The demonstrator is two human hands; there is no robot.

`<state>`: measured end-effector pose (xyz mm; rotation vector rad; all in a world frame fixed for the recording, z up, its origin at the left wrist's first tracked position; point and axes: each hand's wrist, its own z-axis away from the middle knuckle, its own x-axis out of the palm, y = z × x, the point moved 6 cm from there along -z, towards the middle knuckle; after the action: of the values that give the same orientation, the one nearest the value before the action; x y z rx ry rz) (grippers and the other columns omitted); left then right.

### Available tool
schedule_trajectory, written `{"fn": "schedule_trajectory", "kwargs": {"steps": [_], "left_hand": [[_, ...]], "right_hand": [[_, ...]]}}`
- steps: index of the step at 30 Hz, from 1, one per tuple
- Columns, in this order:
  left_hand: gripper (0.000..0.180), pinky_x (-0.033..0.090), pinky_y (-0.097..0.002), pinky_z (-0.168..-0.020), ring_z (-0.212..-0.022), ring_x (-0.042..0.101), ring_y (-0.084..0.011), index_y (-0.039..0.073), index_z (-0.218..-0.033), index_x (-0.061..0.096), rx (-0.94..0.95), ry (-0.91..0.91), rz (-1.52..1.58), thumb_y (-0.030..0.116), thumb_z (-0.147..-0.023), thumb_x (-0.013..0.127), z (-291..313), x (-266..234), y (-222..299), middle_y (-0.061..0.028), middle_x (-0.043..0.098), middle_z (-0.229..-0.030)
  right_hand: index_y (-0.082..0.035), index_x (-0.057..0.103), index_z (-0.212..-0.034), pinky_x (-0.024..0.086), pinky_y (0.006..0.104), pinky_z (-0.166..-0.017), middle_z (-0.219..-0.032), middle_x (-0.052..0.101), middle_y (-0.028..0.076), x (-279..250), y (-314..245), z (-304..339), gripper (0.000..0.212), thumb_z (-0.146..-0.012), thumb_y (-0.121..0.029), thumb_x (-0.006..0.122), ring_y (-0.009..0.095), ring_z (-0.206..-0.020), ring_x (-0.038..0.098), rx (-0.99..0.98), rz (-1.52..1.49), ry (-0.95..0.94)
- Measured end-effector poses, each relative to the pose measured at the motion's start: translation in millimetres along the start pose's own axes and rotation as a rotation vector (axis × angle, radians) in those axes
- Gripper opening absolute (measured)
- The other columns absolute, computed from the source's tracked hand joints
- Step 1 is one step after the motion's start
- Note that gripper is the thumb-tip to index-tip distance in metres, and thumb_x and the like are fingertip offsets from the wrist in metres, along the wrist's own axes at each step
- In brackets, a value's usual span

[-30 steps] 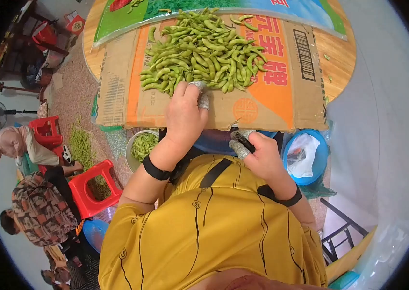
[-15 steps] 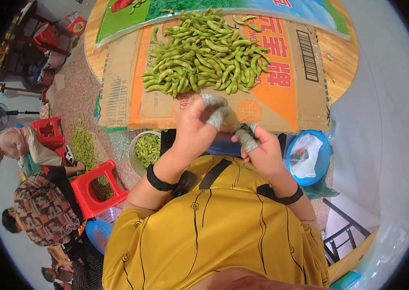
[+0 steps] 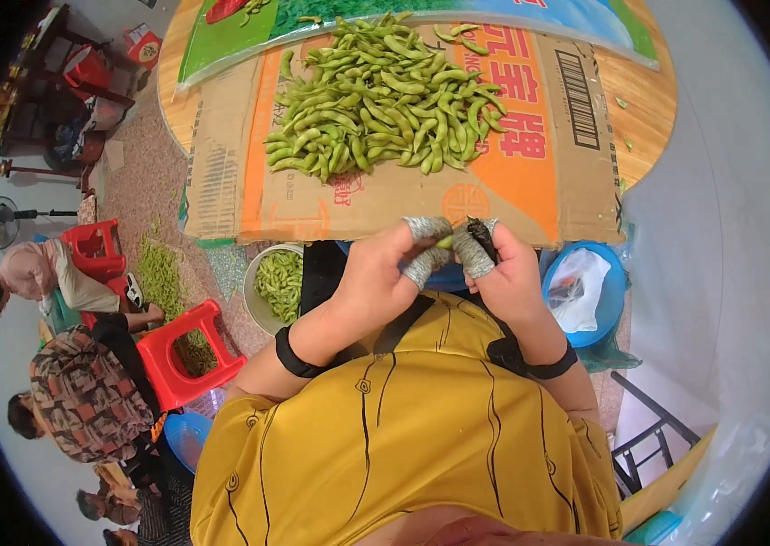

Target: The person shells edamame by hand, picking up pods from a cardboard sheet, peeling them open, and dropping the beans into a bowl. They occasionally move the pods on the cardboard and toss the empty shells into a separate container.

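Observation:
A green soybean pod (image 3: pixel 445 242) is pinched between the grey-wrapped thumb and finger of my left hand (image 3: pixel 376 273), close to the cardboard's near edge. Right beside it, my right hand (image 3: pixel 510 278) is closed, its wrapped fingertips meeting the pod's end. Something dark shows at those right fingertips, too small to make out. Beyond both hands, a heap of green pods (image 3: pixel 385 114) lies on a flattened cardboard box (image 3: pixel 221 173). Black bands circle both my wrists.
Below the table (image 3: pixel 644 109), a pale bowl of green pods (image 3: pixel 277 284) stands left and a blue basin (image 3: pixel 612 314) with a white bag right. A red stool (image 3: pixel 186 350) stands further left. Several people sit there, near pods on the floor (image 3: pixel 159 278).
My left hand has come down from the heap's near edge toward my right hand, and a pod now shows between them. My right hand has risen slightly.

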<state>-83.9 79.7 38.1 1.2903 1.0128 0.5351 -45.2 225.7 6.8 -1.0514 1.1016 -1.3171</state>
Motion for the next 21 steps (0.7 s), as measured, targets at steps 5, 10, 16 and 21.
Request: {"fn": "schedule_trajectory", "kwargs": {"steps": [5, 10, 16, 21], "left_hand": [[0.032, 0.051, -0.0282, -0.079, -0.093, 0.062, -0.0148, -0.001, -0.117, 0.05, -0.194, 0.041, 0.503, -0.006, -0.086, 0.054, 0, 5, -20, -0.0092, 0.063, -0.102], [0.031, 0.05, -0.0271, -0.082, -0.093, 0.06, -0.0133, -0.001, -0.118, 0.048, -0.245, 0.008, 0.456, -0.004, -0.088, 0.053, -1, 9, -22, -0.0079, 0.062, -0.101], [0.032, 0.05, -0.0272, -0.079, -0.087, 0.062, -0.0129, 0.0, -0.117, 0.049, -0.261, 0.044, 0.544, -0.005, -0.086, 0.054, -1, 9, -26, -0.0085, 0.064, -0.095], [0.038, 0.052, -0.0288, -0.072, -0.076, 0.065, -0.0152, 0.002, -0.118, 0.048, 0.041, 0.021, -0.251, -0.004, -0.082, 0.056, -3, 1, -5, -0.0112, 0.067, -0.086]], "right_hand": [[-0.001, 0.056, -0.11, 0.047, 0.0216, -0.057, -0.082, 0.063, 0.002, 5, -3, 12, 0.024, -0.087, -0.007, 0.055, 0.006, -0.065, 0.056, 0.172, -0.032, -0.082], [-0.003, 0.052, -0.117, 0.046, 0.0208, -0.054, -0.082, 0.062, 0.002, 7, -5, 14, 0.03, -0.087, -0.006, 0.052, 0.005, -0.063, 0.055, 0.152, 0.019, -0.117], [-0.006, 0.051, -0.121, 0.042, 0.0187, -0.049, -0.081, 0.06, 0.0, 10, 0, 15, 0.035, -0.086, -0.002, 0.049, 0.004, -0.057, 0.051, 0.227, -0.124, -0.147], [-0.007, 0.051, -0.122, 0.039, 0.0178, -0.046, -0.079, 0.057, -0.001, 9, 10, 12, 0.036, -0.087, -0.001, 0.047, 0.004, -0.053, 0.046, 0.288, -0.267, -0.149]]}}
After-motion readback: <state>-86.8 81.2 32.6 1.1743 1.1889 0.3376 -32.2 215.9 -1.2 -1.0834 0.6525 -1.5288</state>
